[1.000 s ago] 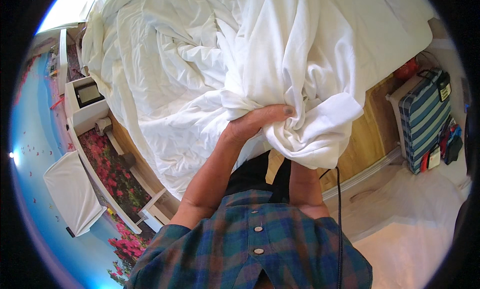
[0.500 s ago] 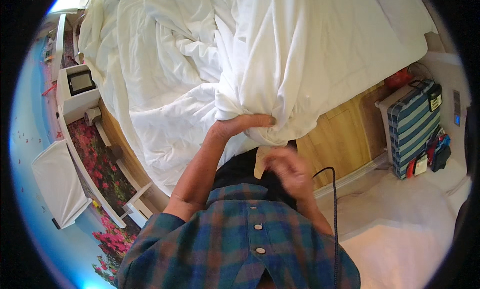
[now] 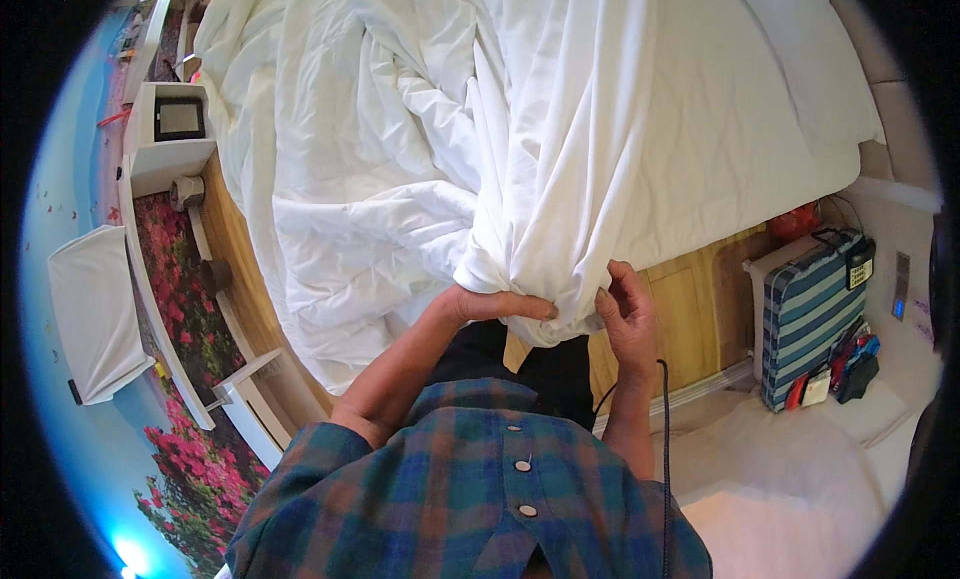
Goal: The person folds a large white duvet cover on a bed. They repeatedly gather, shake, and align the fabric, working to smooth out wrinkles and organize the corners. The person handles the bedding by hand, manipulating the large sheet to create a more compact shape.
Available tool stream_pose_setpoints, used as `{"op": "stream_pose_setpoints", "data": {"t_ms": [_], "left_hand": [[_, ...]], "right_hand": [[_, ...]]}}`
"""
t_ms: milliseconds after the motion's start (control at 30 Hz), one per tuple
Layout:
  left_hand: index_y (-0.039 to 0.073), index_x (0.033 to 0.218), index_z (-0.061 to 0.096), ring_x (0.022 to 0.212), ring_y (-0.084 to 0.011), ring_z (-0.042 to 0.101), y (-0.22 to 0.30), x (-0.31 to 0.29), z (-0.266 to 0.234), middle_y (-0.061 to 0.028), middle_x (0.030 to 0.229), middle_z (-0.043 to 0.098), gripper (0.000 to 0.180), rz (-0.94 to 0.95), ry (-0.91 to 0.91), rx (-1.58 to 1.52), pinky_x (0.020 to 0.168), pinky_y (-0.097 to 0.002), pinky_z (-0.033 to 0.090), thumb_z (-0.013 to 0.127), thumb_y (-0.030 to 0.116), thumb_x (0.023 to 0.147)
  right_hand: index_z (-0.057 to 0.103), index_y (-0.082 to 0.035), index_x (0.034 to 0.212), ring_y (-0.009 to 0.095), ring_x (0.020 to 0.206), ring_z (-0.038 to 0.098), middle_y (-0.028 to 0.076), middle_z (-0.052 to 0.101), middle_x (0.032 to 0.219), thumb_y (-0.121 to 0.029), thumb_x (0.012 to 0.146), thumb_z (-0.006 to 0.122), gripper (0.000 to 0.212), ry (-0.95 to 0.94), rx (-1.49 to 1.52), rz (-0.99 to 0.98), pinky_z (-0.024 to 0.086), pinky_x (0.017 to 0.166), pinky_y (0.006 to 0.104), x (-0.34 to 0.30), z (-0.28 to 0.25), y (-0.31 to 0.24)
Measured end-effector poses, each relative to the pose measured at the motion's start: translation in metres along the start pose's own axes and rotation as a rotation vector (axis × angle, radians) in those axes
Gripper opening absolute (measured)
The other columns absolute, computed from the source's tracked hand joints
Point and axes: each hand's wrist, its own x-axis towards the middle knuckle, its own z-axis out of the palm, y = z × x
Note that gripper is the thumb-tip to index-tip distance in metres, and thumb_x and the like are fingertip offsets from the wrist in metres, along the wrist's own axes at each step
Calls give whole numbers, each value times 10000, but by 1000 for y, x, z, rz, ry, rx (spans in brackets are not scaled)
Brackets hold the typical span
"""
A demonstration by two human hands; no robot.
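Observation:
A large white duvet (image 3: 380, 179) lies rumpled over the bed, its near part drawn together into a bunch in front of my body. My left hand (image 3: 500, 306) is closed around that bunch, thumb lying across the top and the other fingers hidden under the cloth. At the right side of the bunch, my right hand (image 3: 629, 307) pinches the duvet's edge between thumb and fingers. Long folds run from both hands toward the far side of the bed. To the right, a smoother white sheet (image 3: 730, 129) covers the mattress.
A blue striped bag (image 3: 812, 314) stands on a bedside stand at the right, with small dark and red items beside it. A red bag (image 3: 795, 222) sits behind it. Another white bed (image 3: 780, 479) is at lower right. A black cable (image 3: 665, 459) hangs by my right arm. Left stands a white shelf (image 3: 170, 159).
My right hand has moved up and taken hold of the duvet's edge. The left hand keeps its grip, and the bunch sits a little lower and farther right in view.

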Motion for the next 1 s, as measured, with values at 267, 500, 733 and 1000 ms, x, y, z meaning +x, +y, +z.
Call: {"op": "stream_pose_setpoints", "data": {"t_ms": [267,500,733,1000], "left_hand": [[41,1352,401,1236,-214,414,-9,7,-3,-112,1338,467,916,61,54,153,1071,-309,286,868,190,578],[30,1304,455,1153,-206,489,6,13,4,-109,1265,532,827,-47,3,-72,1015,-304,364,853,152,588],[-2,1185,560,1023,-219,579,-16,28,-2,-104,1125,617,603,-256,80,-438,933,-325,449,762,26,618],[11,1150,582,955,-241,603,-52,32,-24,-108,1071,632,548,-198,189,-496,887,-342,477,681,-3,612]], "right_hand": [[503,13,1160,170,945,543,82,569,1045,-117,782,682,438,-54,39,86,442,860,301,1,21,-30],[492,42,1160,158,923,553,73,597,981,-131,811,638,417,114,32,143,454,813,301,1,19,-14],[496,34,1219,182,928,580,97,597,1047,-114,777,606,479,372,477,100,470,825,295,-4,-29,9],[566,22,1134,180,932,581,100,601,1031,-102,783,580,372,502,547,109,467,833,287,10,-33,-1]]}}
